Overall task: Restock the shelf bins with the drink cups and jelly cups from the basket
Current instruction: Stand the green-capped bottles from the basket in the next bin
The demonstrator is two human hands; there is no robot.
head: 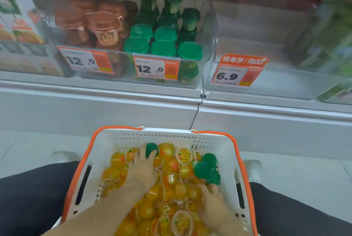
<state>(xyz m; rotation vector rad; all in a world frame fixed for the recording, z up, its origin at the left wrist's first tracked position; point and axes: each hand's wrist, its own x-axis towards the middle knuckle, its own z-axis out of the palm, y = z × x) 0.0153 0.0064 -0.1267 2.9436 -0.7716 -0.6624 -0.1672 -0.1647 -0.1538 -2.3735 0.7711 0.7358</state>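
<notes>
Head view: white basket (99, 140) with orange rim sat between the knees, heaped with orange jelly cups (182, 193). Left hand (142, 171) lay on the heap, fingers curled round a green-lidded drink cup (151, 150) at their tips. Right hand (213, 207) rested lower right, fingers loosely spread; three green lids (206, 169) sat just beyond its fingertips. Clear shelf bin (209, 58) above held green-lidded cups.

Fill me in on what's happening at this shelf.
A person is restocking from a white basket full of orange jelly cups. Their left hand holds a green-lidded cup; the right hand reaches toward three more green-lidded cups. The 12.0 bin already holds green-lidded cups; the 6.9 bin looks mostly unfilled.
</notes>
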